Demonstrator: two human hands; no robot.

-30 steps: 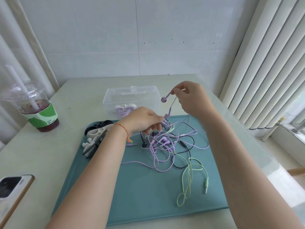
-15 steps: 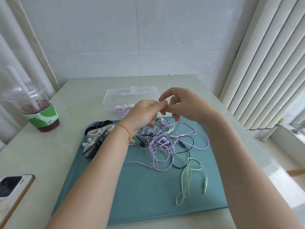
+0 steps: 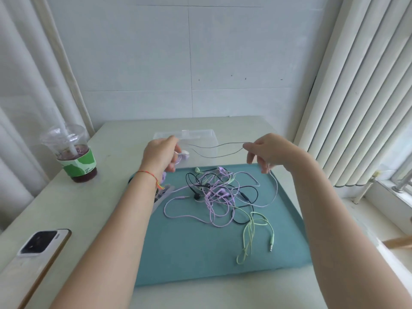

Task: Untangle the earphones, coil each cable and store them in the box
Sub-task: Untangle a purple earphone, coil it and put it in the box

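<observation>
On the table's (image 3: 116, 134) near left corner a phone (image 3: 33, 253) is seen lying camera side up. A teal mat (image 3: 189, 253) is laid across the near middle of the table. Toward the mat's near right part a green cable (image 3: 252, 233) is looped, its plug (image 3: 271, 243) pointing to the near edge. At the mat's middle a tangle of earphones (image 3: 218, 192) is recorded: purple, black and green cables crossed over one another, with a purple loop spread toward the left. At the mat's left edge, pale objects are partly hidden by the left forearm; what they are cannot be told.

Above the mat's far edge both hands are held up and apart. The left hand (image 3: 160, 152) is curled, thumb and fingers pinching one end of two thin strands (image 3: 214, 150). The right hand (image 3: 269, 150) pinches the other end between thumb and forefinger, its other fingers loosely bent. The strands are stretched between the hands in the air, in front of the box. From the right hand a purple cable (image 3: 275, 188) hangs down to the tangle.

Beyond the mat's far edge a clear box (image 3: 200, 136) stands open, with something white and purple inside, partly hidden by the left hand. At the table's far left edge a lidded cup (image 3: 71, 155) with a straw and dark drink is noted.
</observation>
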